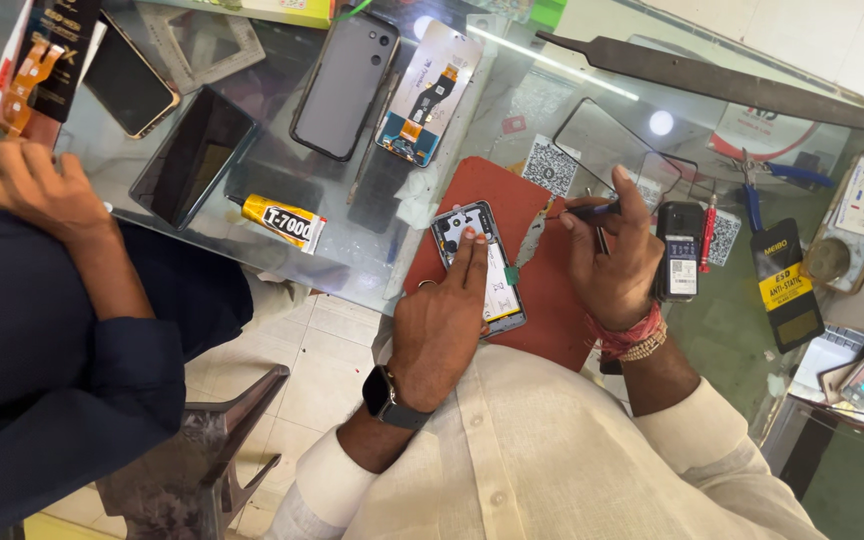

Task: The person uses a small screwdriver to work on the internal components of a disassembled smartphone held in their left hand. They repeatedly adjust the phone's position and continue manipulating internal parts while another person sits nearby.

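An opened smartphone (482, 262) with its back cover off lies on a red work mat (542, 285) on a glass counter. My left hand (444, 320), a dark watch on its wrist, presses on the phone with its fingers. My right hand (614, 255), with red thread bands on the wrist, pinches a thin dark tool (580, 211). The tool's tip points left toward the phone's upper edge. A silvery strip (530, 243) lies on the mat between the phone and my right hand.
Another person in a dark blue shirt sits at left, one hand (27, 185) resting at the counter (372, 255) edge. On the counter are a yellow-black glue tube (287, 222), several phones (344, 85), a display part (430, 95), a small black handset (679, 250), a red screwdriver (709, 235) and blue pliers (752, 195).
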The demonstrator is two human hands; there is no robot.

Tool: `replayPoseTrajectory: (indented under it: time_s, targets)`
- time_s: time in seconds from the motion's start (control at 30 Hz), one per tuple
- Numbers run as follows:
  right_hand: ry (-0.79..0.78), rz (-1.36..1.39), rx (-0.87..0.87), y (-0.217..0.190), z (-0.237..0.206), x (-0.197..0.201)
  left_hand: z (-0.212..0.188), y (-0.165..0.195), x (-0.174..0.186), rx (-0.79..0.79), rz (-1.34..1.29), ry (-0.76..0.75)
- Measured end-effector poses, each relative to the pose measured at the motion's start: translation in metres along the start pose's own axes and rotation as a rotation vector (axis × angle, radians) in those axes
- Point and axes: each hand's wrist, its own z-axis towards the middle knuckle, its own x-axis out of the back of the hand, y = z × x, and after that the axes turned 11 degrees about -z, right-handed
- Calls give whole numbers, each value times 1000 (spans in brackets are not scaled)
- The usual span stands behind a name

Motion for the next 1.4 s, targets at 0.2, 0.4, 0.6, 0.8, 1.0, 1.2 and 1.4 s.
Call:
replayPoseTrajectory:
  time_s: [0.2, 0.4, 0.6, 0.8, 1.0, 1.2, 1.4]
  targets:
    - [19, 120, -42, -20, 6, -13, -5, -2, 2, -19, -22, 29]
    - [-34, 255, 72, -47, 14, -33, -14, -6, -6, -46, 20, 107]
    - [-70, 338, 81, -59, 15, -58, -23, -18, -10, -81, -121, 103]
    - [-61, 407, -4, -56, 8, -71, -23, -22, -14, -87, -130, 86]
    - [-59, 418, -15, -53, 7, -79, -22, -23, -16, -77, -135, 78]
    - [-62, 390, 2, -50, 6, -82, -22, -22, -16, -66, -133, 89]
    - [-75, 336, 14, -48, 7, -83, -21, -22, -16, -77, -127, 91]
